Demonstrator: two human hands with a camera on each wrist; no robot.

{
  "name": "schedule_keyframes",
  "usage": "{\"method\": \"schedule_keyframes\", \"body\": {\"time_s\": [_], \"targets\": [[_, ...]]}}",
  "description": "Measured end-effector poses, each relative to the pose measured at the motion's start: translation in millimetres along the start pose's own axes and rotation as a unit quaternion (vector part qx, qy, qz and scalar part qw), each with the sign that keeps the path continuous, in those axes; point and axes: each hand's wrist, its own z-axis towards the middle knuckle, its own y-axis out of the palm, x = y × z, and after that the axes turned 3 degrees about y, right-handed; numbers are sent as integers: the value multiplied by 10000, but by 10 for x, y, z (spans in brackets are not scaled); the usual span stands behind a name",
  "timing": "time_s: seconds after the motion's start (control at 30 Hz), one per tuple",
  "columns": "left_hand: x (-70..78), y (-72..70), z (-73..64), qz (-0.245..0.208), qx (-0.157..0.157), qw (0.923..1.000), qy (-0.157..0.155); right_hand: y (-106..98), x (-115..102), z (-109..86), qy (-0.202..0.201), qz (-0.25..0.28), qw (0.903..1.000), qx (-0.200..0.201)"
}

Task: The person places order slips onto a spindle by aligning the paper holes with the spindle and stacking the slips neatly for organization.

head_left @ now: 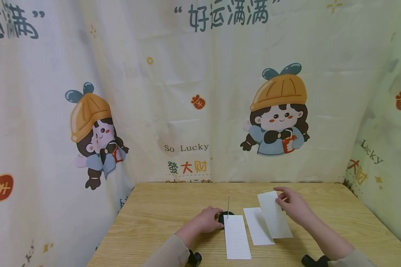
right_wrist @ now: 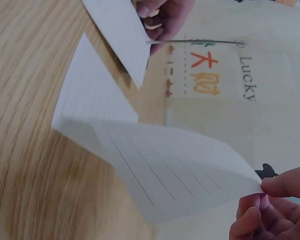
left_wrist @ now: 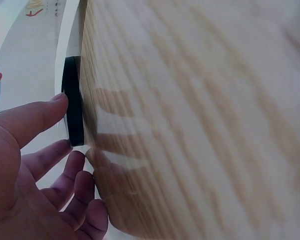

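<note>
A paper spike with a round black base (head_left: 222, 218) and a thin upright needle (head_left: 228, 203) stands mid-table. My left hand (head_left: 208, 219) holds the base's left edge; in the left wrist view the thumb lies on top of the base (left_wrist: 74, 107) with fingers at its rim. Lined white paper (head_left: 238, 237) is stuck on the needle near the base and extends toward me. My right hand (head_left: 295, 207) pinches a top corner of a lined white sheet (head_left: 276, 218), lifted and bent in the right wrist view. Beneath it, more lined paper (head_left: 256, 229) lies on the table.
The wood-grain table (head_left: 160, 207) reaches back to a printed cloth (head_left: 147, 122) that hangs behind it and along both sides. Black wrist devices (head_left: 195, 258) show at the bottom edge near both sleeves.
</note>
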Motion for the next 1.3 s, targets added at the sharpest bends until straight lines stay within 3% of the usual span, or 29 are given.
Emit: {"method": "schedule_keyframes", "body": {"time_s": [0.33, 0.63, 1.0, 1.3], "targets": [[-34, -19, -25, -212, 79, 9997, 86, 184, -166, 11, 182, 601, 9973, -372], [-24, -134, -83, -952, 676, 9929, 233, 328, -306, 59, 238, 1252, 9907, -468], [258, -327, -104, -1893, 1508, 9689, 514, 454, -438, 97, 271, 1956, 9791, -484], [436, -350, -57, -2825, 1634, 9445, 378, 593, -418, 189, 329, 2357, 9693, -612]]}}
